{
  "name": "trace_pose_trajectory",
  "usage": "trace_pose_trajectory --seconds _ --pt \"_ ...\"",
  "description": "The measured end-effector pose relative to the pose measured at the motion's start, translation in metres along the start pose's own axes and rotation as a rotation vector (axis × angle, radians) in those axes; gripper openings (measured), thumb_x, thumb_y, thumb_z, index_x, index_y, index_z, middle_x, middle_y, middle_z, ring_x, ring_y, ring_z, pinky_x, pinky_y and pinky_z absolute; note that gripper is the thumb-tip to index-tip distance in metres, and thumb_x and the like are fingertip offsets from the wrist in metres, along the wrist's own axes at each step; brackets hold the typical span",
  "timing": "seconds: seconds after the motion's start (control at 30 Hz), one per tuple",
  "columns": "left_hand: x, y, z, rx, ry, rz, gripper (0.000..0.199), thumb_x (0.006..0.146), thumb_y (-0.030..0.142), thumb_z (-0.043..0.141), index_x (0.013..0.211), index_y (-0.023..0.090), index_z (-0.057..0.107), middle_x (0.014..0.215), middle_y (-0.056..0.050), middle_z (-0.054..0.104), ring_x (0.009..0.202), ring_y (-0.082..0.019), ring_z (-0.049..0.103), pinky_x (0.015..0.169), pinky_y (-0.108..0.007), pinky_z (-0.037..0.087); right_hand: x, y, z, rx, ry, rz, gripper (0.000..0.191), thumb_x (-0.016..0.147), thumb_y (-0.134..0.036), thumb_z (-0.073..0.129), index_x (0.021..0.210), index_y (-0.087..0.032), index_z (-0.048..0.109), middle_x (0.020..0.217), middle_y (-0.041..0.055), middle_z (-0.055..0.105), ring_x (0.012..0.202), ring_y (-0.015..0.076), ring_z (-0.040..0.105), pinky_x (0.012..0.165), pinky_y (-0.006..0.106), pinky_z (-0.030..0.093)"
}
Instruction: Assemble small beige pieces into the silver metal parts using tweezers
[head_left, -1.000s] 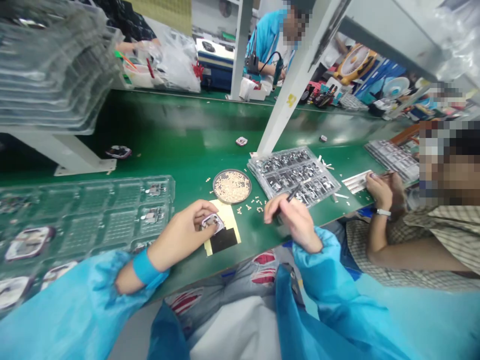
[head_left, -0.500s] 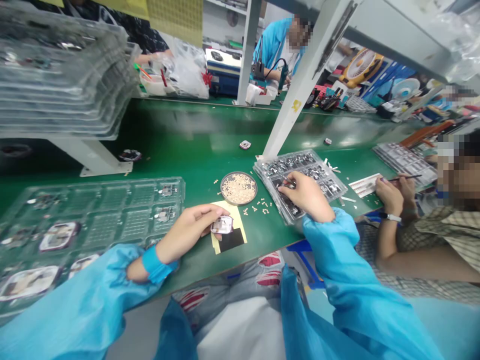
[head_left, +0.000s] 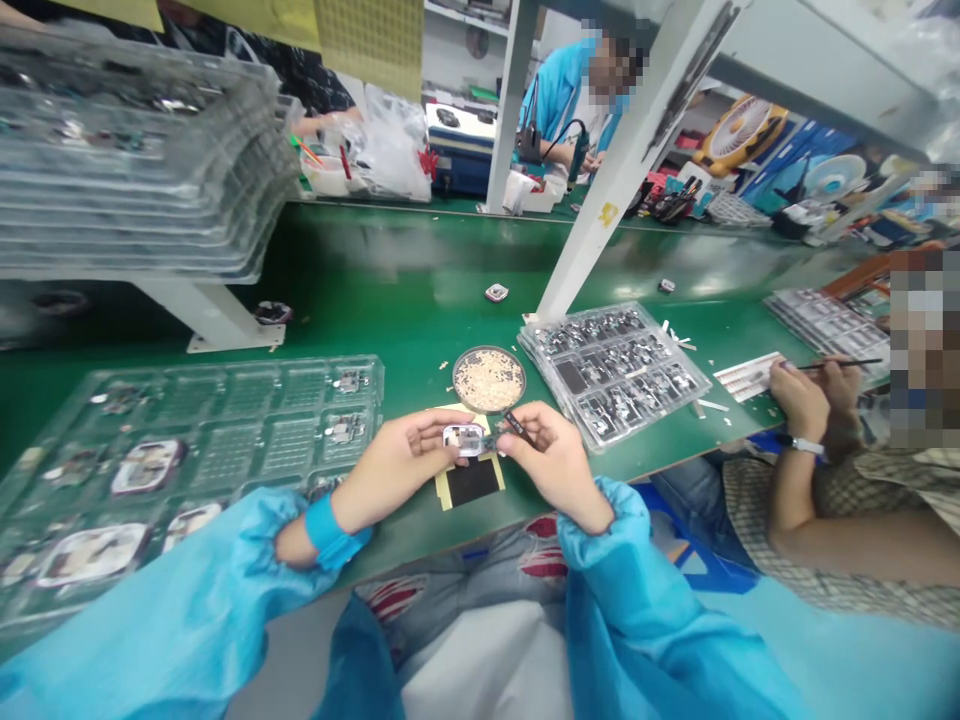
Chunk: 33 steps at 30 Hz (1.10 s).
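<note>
My left hand (head_left: 401, 465) pinches a small white-rimmed device housing (head_left: 464, 440) above a yellow sheet with a black patch (head_left: 472, 482). Close on its right, my right hand (head_left: 551, 455) grips black tweezers (head_left: 519, 428), with a small part at the inner end beside the housing; its exact shape is too small to tell. Just behind both hands lies a round dish (head_left: 489, 378) of tiny beige pieces. A clear compartment tray (head_left: 705, 383) filled with small metallic parts sits to the right of the dish.
At the left, a large clear tray (head_left: 232, 372) holds several housings and parts, below a tall stack of trays (head_left: 142, 190). A white post (head_left: 600, 180) rises behind the dish. At the right, a co-worker's hands (head_left: 802, 400) work over a white strip (head_left: 746, 378).
My right hand has left the tray of metallic parts and moved left to the housing, carrying the tweezers. The view has shifted slightly, while my left hand still holds the housing.
</note>
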<state>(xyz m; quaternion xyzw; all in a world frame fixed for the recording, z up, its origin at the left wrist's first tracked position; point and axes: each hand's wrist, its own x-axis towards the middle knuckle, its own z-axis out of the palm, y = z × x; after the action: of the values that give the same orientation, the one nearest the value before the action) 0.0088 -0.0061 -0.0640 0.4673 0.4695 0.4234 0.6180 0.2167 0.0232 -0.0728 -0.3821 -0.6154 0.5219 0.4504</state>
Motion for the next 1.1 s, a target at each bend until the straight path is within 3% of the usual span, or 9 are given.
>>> trace_pose_trajectory --seconds 0.27,0.33,0.43,0.53,0.8,1.1 --pt "-0.001 -0.011 0.0 0.104 0.022 0.082 0.053 0.073 0.018 0.067 0.126 0.013 0.065 0.117 -0.011 0.073 0.106 -0.025 0.069 0.097 -0.037 0.055 -0.01 0.008 0.013 0.015 -0.055 0.068 0.031 0.082 -0.034 0.076 0.105 -0.02 0.062 0.092 0.0035 0.076 0.086 0.018 0.074 0.078 0.029 0.059" --pt "-0.003 -0.011 0.001 0.182 0.027 0.098 0.057 0.074 0.018 0.066 0.131 0.014 0.063 0.112 -0.009 0.073 0.095 -0.021 0.069 0.086 -0.032 0.056 -0.013 0.008 0.012 -0.022 -0.043 0.074 0.033 0.082 -0.033 0.077 0.106 -0.021 0.057 0.084 0.001 0.076 0.079 0.0173 0.073 0.072 0.027 0.057" --pt "-0.005 -0.009 0.003 0.316 0.044 0.117 0.06 0.076 0.022 0.067 0.135 0.016 0.061 0.09 -0.004 0.071 0.07 -0.015 0.06 0.066 -0.026 0.052 -0.012 0.008 0.011 -0.097 -0.024 0.08 0.033 0.082 -0.034 0.077 0.101 -0.022 0.053 0.079 -0.0002 0.075 0.074 0.0176 0.072 0.068 0.027 0.054" --pt "-0.007 -0.008 0.003 0.422 0.077 0.139 0.06 0.076 0.026 0.07 0.135 0.018 0.062 0.076 0.0 0.063 0.062 -0.013 0.05 0.06 -0.024 0.046 -0.009 0.009 0.011 -0.123 -0.023 0.09 0.031 0.083 -0.033 0.076 0.1 -0.023 0.051 0.078 -0.0006 0.074 0.076 0.0183 0.072 0.07 0.027 0.053" --pt "-0.006 -0.013 0.003 0.48 0.121 0.185 0.052 0.08 0.032 0.073 0.13 0.022 0.065 0.082 0.0 0.066 0.066 -0.014 0.051 0.063 -0.025 0.046 -0.005 0.012 0.014 0.046 -0.002 0.158 0.033 0.081 -0.031 0.077 0.097 -0.022 0.05 0.075 -0.0021 0.072 0.073 0.0167 0.07 0.067 0.025 0.05" --pt "-0.007 -0.012 0.004 0.458 0.116 0.219 0.049 0.081 0.029 0.072 0.129 0.024 0.065 0.114 -0.004 0.072 0.085 -0.018 0.065 0.078 -0.029 0.053 -0.001 0.01 0.012 0.104 -0.026 0.177 0.034 0.079 -0.03 0.079 0.094 -0.021 0.05 0.074 -0.0028 0.071 0.068 0.0138 0.067 0.067 0.023 0.049"
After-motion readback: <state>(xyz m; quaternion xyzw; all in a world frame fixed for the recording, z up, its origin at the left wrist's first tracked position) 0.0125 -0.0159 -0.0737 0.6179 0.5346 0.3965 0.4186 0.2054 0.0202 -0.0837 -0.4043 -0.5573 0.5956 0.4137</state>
